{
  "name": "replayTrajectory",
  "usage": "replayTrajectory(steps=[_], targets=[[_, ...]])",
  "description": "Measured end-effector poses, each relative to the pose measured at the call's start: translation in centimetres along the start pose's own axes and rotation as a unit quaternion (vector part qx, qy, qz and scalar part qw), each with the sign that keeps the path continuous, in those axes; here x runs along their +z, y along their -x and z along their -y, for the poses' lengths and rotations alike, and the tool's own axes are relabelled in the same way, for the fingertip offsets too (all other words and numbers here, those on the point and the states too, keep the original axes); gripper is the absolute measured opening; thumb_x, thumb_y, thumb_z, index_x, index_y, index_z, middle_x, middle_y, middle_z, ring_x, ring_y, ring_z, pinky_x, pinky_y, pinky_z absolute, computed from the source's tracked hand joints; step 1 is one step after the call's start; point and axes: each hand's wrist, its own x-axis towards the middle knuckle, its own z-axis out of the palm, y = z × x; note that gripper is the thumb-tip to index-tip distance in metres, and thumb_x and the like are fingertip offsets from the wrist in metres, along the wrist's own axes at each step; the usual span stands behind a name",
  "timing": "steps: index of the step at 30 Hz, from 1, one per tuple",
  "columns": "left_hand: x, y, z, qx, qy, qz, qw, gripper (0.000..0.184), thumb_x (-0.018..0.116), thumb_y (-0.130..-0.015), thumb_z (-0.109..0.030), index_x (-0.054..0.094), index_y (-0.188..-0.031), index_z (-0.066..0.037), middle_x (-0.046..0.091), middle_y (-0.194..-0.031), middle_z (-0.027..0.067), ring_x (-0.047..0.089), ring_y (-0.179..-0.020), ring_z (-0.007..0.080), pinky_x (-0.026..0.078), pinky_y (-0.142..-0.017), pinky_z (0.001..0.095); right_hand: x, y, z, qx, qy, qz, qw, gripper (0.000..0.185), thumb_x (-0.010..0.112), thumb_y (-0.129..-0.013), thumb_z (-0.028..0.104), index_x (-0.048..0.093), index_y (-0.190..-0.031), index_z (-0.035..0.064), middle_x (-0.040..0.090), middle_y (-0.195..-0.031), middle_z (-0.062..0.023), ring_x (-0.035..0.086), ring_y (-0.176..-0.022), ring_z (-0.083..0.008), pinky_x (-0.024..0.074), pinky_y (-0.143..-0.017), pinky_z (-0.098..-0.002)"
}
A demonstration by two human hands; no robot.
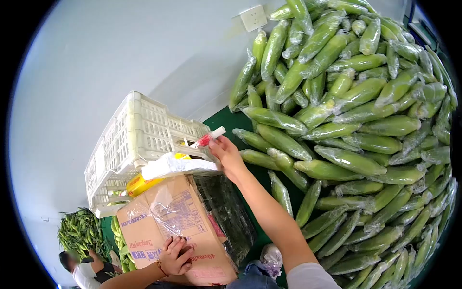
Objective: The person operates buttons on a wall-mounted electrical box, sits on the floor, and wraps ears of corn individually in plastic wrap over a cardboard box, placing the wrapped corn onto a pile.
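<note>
Red-and-white tube [207, 140] sits at the right hand [228, 156], whose grip is clamped on it, thumb and fingertips around its pale end; it lies at the near right side of a white plastic crate [139, 127], past the upper edge of a brown carton [168, 216]. A white slab [183, 166] runs along that upper edge, between the carton and the crate, and a yellow packet [141, 185] shows near the carton's upper left corner, partly hidden by the slab. The left hand [176, 256] rests on the carton toward its lower edge, fingers bent, a bracelet [161, 268] at the wrist; I cannot tell whether its grip is apart or together. Dark plastic [221, 207] stands along the carton's right edge. Well over to the right, a large heap of green corn ears in clear film [351, 125] covers the green floor [222, 120] and reaches up to the pale wall [120, 58], with a socket [253, 18] above its left edge. Beyond the carton's lower left corner, another person [85, 275] is beside a second green heap [79, 233], too small to make out fully.
</note>
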Motion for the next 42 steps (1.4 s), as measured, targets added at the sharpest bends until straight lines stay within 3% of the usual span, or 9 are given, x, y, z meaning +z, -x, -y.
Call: replayTrajectory(steps=[2, 6, 10, 14, 18, 24, 33, 38, 42], targets=[[-0.3, -0.3, -0.2, -0.001, -0.017, -0.006, 1.000, 0.044, 0.054, -0.085, -0.041, 0.061, -0.121, -0.016, 0.046, -0.135, 0.0215, 0.045, -0.126, 0.0382, 0.027, -0.108, 0.0528, 0.6, -0.8, 0.4, 0.000, -0.027, 0.027, 0.999, 0.035, 0.063, -0.092, 0.013, 0.053, -0.122, -0.0020, 0.061, -0.110, -0.0086, 0.057, -0.102, -0.0142, 0.0450, -0.090, -0.0274], [0.0, 0.0, 0.1, 0.003, 0.007, -0.001, 1.000, 0.046, 0.054, -0.083, -0.041, 0.061, -0.118, -0.011, 0.044, -0.135, 0.0262, 0.044, -0.125, 0.0443, 0.027, -0.106, 0.0591, 1.2, -0.7, 0.5, -0.038, -0.022, 0.010, 0.999, 0.022, 0.061, -0.092, 0.008, 0.056, -0.112, -0.0017, 0.063, -0.103, -0.0062, 0.059, -0.094, -0.0120, 0.0472, -0.085, -0.0260], [-0.1, 0.0, 0.0, 0.007, 0.012, -0.002, 1.000, 0.046, 0.055, -0.082, -0.039, 0.061, -0.118, -0.011, 0.043, -0.137, 0.0258, 0.043, -0.126, 0.0444, 0.027, -0.106, 0.0591, 1.0, -1.4, -1.1, -0.049, 0.068, 0.023, 0.996, 0.024, 0.065, -0.091, 0.012, 0.058, -0.111, -0.0002, 0.064, -0.101, -0.0072, 0.060, -0.093, -0.0128, 0.0460, -0.086, -0.0272], [-0.1, -0.1, 0.0, 0.003, 0.012, -0.001, 1.000, 0.047, 0.057, -0.081, -0.038, 0.061, -0.118, -0.010, 0.041, -0.138, 0.0260, 0.043, -0.126, 0.0450, 0.026, -0.106, 0.0603, 1.5, -1.3, -1.1, -0.068, 0.060, -0.003, 0.996, 0.024, 0.066, -0.090, 0.012, 0.058, -0.108, -0.0020, 0.065, -0.100, -0.0080, 0.060, -0.093, -0.0128, 0.0459, -0.086, -0.0272], [-0.2, -0.3, -0.2, -0.001, 0.003, -0.013, 1.000, 0.048, 0.057, -0.082, -0.038, 0.060, -0.124, -0.014, 0.047, -0.134, 0.0229, 0.045, -0.126, 0.0392, 0.024, -0.109, 0.0544, 1.6, -1.3, -1.2, -0.116, 0.052, -0.007, 0.992, 0.023, 0.066, -0.090, 0.011, 0.058, -0.106, -0.0028, 0.065, -0.098, -0.0074, 0.060, -0.091, -0.0124, 0.0460, -0.085, -0.0265], [-0.5, -0.8, -0.2, 0.004, 0.004, -0.016, 1.000, 0.048, 0.057, -0.082, -0.035, 0.060, -0.124, -0.013, 0.047, -0.134, 0.0229, 0.046, -0.125, 0.0389, 0.027, -0.108, 0.0538, 1.5, -1.3, -0.6, -0.055, 0.089, -0.013, 0.994, 0.019, 0.068, -0.087, 0.010, 0.062, -0.102, -0.0010, 0.066, -0.093, -0.0057, 0.061, -0.086, -0.0111, 0.0468, -0.082, -0.0255], [-1.6, -1.6, -0.7, 0.005, -0.019, -0.007, 1.000, 0.051, 0.061, -0.078, -0.034, 0.059, -0.125, -0.016, 0.050, -0.133, 0.0196, 0.046, -0.126, 0.0354, 0.029, -0.108, 0.0520, 1.4, -1.2, -0.9, -0.047, 0.107, -0.009, 0.993, 0.027, 0.069, -0.088, 0.017, 0.062, -0.110, 0.0030, 0.063, -0.098, -0.0030, 0.059, -0.089, -0.0110, 0.0449, -0.082, -0.0248], [-2.0, -1.7, -0.9, 0.011, -0.038, -0.033, 0.999, 0.052, 0.064, -0.077, -0.034, 0.058, -0.126, -0.017, 0.049, -0.135, 0.0156, 0.046, -0.126, 0.0317, 0.030, -0.108, 0.0491, 0.2, 2.1, 0.0, -0.090, 0.185, -0.203, 0.957, 0.036, 0.057, -0.094, 0.037, 0.060, -0.116, 0.0086, 0.065, -0.107, -0.0017, 0.054, -0.092, -0.0126, 0.0401, -0.078, -0.0278], [-2.2, -1.6, -0.8, 0.014, -0.001, -0.081, 0.997, 0.053, 0.064, -0.079, -0.030, 0.056, -0.129, -0.015, 0.049, -0.135, 0.0171, 0.046, -0.127, 0.0322, 0.030, -0.110, 0.0493, 0.8, 10.2, 1.3, -0.170, 0.194, -0.305, 0.917, 0.034, 0.056, -0.096, 0.033, 0.060, -0.115, 0.0045, 0.064, -0.104, -0.0062, 0.056, -0.093, -0.0142, 0.0433, -0.085, -0.0303]])
